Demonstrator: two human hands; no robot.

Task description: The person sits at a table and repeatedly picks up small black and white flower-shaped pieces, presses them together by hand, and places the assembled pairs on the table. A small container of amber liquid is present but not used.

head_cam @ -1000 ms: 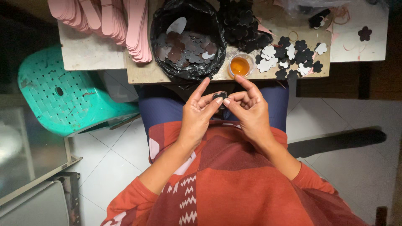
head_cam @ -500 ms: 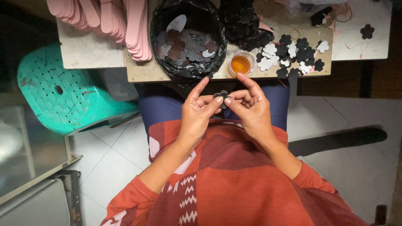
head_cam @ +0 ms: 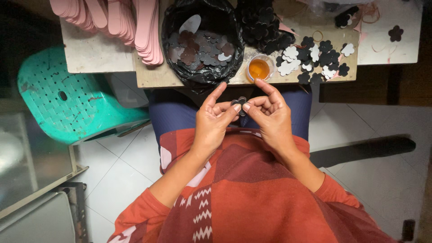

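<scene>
A small black flower-shaped cutout (head_cam: 240,104) is pinched between the fingertips of both hands, held above my lap just in front of the table edge. My left hand (head_cam: 213,123) grips it from the left with thumb and fingers, index finger pointing up. My right hand (head_cam: 268,116) grips it from the right. Just beyond the hands stands a small cup of orange liquid (head_cam: 259,69). A black plastic bag (head_cam: 201,40) holds several dark and pale flower cutouts.
Loose black and white flower cutouts (head_cam: 315,58) lie on the wooden table (head_cam: 153,74) to the right, with a dark pile behind. Pink flat sticks (head_cam: 121,22) are stacked at the back left. A teal plastic stool (head_cam: 67,99) stands to my left on the white tiled floor.
Both hands stay together at the table edge; the fingers have shifted slightly around the black flower cutout, which now shows more clearly between the fingertips.
</scene>
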